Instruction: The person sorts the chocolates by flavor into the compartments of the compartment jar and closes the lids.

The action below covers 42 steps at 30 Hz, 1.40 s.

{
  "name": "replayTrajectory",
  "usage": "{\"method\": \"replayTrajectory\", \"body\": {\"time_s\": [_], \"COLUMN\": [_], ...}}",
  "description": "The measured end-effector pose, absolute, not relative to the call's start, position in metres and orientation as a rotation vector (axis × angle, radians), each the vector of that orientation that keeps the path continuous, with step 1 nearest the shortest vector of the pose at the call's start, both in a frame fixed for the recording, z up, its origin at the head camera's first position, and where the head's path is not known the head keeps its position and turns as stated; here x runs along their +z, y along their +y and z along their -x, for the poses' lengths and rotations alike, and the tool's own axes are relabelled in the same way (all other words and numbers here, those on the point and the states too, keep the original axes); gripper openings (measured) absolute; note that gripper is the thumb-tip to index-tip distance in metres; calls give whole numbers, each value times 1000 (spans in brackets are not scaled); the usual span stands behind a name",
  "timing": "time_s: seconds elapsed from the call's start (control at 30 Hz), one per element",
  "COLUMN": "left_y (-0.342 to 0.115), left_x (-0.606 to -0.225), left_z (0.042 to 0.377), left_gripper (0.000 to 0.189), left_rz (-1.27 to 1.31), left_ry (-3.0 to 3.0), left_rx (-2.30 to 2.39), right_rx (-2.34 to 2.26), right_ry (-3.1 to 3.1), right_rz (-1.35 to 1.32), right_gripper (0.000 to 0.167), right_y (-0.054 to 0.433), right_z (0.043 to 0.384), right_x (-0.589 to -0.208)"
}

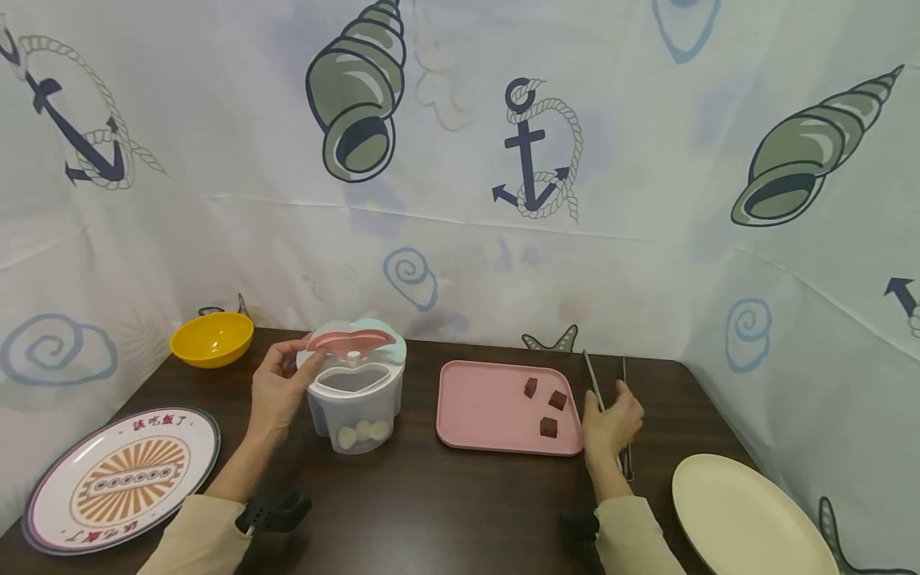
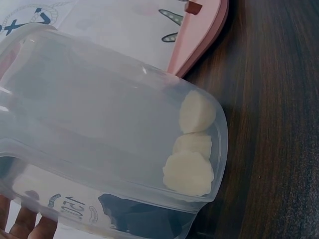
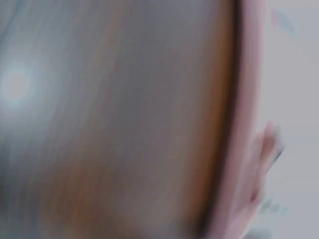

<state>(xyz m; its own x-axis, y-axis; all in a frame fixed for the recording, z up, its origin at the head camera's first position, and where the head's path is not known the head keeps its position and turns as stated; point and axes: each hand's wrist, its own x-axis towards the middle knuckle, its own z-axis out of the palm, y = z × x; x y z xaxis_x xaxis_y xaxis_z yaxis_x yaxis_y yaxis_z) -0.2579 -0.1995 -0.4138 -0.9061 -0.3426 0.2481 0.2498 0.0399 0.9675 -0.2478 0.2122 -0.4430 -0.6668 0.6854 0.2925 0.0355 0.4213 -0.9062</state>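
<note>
A clear plastic container with a pink, pale blue and white lid stands left of centre. Inside it, several pale lumps lie at the bottom. My left hand grips the container at the left of its lid, with the thumb across the front edge. On the other side, my right hand holds metal tongs, whose two arms are spread and point toward the back. Just left of that hand, a pink tray carries several dark brown cubes. The right wrist view is heavily blurred.
A yellow bowl stands at the back left corner. At the front left lies a patterned white plate, and a cream plate sits at the front right. A printed cloth hangs behind the dark table.
</note>
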Motion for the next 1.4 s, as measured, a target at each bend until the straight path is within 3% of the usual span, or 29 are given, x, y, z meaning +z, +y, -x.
{"method": "replayTrajectory", "body": {"time_s": [0.1, 0.17, 0.3, 0.47, 0.8, 1.1, 1.4], "left_y": [-199, -200, -200, -199, -192, -200, -200], "left_x": [-414, -414, -416, -419, -411, -422, -436], "left_z": [259, 257, 257, 257, 250, 241, 239], "left_gripper": [22, 22, 25, 27, 28, 52, 54], "left_rz": [-90, -86, -62, -49, -80, 155, 175], "left_ry": [-1900, -1899, -1903, -1883, -1934, -1978, -1903], "left_rx": [-1934, -1941, -1943, -1949, -1972, -2049, -2010], "right_rx": [1642, 2006, 2531, 2744, 2773, 2760, 2588], "right_ry": [-1904, -1858, -1820, -1859, -1884, -1942, -2017], "right_rz": [352, 230, 97, -41, -106, -292, -471], "right_gripper": [38, 38, 50, 67, 54, 54, 55], "right_y": [163, 124, 58, 14, -5, 4, 5], "right_z": [251, 251, 250, 257, 268, 268, 270], "right_x": [-427, -413, -391, -378, -381, -395, -409]}}
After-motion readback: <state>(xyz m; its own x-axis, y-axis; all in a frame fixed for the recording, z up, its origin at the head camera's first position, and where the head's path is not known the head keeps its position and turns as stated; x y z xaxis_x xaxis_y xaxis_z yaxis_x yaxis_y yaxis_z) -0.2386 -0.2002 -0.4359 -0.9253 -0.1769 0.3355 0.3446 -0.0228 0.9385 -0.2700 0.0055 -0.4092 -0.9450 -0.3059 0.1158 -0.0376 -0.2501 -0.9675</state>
